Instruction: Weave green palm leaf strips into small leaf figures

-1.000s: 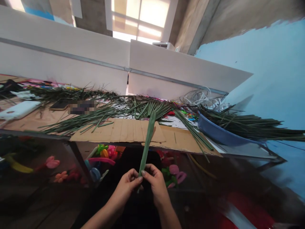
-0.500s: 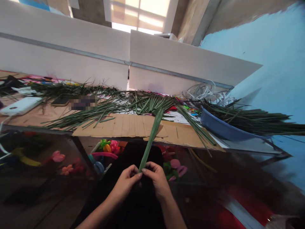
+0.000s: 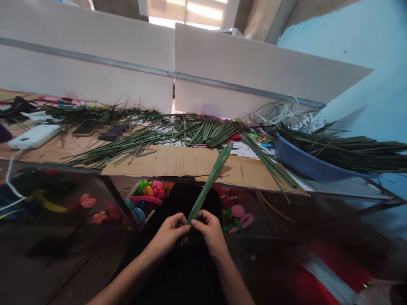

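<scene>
A long green leaf strip (image 3: 210,181) slants up and right from my hands, its wide end over the front of the table. Low in front of my lap, my left hand (image 3: 174,231) pinches its narrow lower end between thumb and bent fingers. On the other side of that end, my right hand (image 3: 208,231) grips it the same way, the two thumbs almost touching. My fingers partly cover the lower tip. Beyond the strip lies a flat piece of cardboard (image 3: 165,163) along the table's edge.
Bundles of green strips (image 3: 210,131) are spread across the table. At the right, a blue basin (image 3: 305,163) is heaped with more, near coiled white tubing (image 3: 282,113). A white power bank-like device (image 3: 34,136) with a cable lies left. Coloured balloon shapes (image 3: 148,189) sit under the table.
The leaf strip's upper end has swung a little to the right. Both hands keep their grip at its lower end. The whole view has shifted slightly.
</scene>
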`<move>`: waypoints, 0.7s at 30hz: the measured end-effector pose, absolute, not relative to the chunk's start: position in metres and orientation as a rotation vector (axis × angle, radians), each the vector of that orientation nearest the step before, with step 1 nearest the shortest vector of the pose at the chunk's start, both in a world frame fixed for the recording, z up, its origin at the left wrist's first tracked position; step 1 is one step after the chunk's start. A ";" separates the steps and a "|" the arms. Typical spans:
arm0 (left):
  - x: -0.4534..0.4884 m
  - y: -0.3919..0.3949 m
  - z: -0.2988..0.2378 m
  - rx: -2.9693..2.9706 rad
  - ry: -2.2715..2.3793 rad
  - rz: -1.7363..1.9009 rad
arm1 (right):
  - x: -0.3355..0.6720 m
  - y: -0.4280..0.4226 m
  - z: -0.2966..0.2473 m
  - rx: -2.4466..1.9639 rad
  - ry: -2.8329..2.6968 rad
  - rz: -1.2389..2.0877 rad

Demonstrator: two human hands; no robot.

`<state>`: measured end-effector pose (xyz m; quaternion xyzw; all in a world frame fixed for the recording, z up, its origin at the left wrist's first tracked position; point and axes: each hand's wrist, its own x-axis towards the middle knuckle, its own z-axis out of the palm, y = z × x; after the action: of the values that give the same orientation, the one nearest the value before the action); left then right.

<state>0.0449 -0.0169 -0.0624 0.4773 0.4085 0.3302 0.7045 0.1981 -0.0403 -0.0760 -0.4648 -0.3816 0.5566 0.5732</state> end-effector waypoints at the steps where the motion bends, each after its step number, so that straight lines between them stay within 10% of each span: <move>1: 0.044 -0.016 -0.063 1.071 0.906 0.727 | 0.197 -0.040 -0.076 -1.096 -0.893 1.297; 21: 0.033 -0.017 -0.067 1.083 0.879 0.658 | 0.184 -0.041 -0.084 -1.161 -0.839 1.255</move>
<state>0.0326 -0.0171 -0.0670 0.4895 0.3973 0.2972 0.7171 0.1838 -0.0409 -0.0842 -0.4965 -0.3590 0.5370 0.5798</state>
